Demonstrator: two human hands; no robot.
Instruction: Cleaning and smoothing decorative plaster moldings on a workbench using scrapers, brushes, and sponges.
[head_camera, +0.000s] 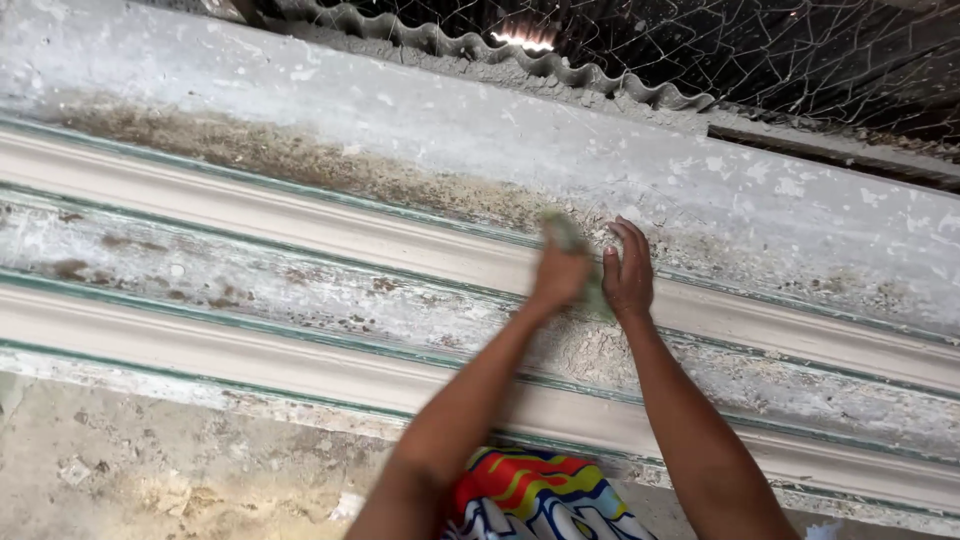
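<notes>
— What fills most of the view?

— A long plaster moulding bed (300, 130), grey-white and flecked, running from the left edge down toward the right. Two pale cornice strips lie along it: the upper cornice strip (250, 205) and the lower cornice strip (200, 345), each edged with a thin green line. Between them is a rough, stained band (200, 275) with brown patches.

— And behind it?

— A corrugated sheet (560, 65) along the far edge, with wire mesh (780, 50) above it. Below the bed, at the lower left, is a dusty floor (120, 470).

— Where are the person's hands?

— Both arms reach up from the bottom of the frame. The left hand (560, 272) is blurred; it is closed on a greenish sponge (563, 232) that shows above the knuckles and again between the two hands, pressed to the upper cornice strip where it meets the grey bed. The right hand (628, 272) is just beside it, its fingers (632, 235) together and laid flat on the same surface, touching the sponge's edge.

— Anything smaller?

— A bright patterned cloth (530, 495), red, yellow and blue, between the forearms at the bottom.
</notes>
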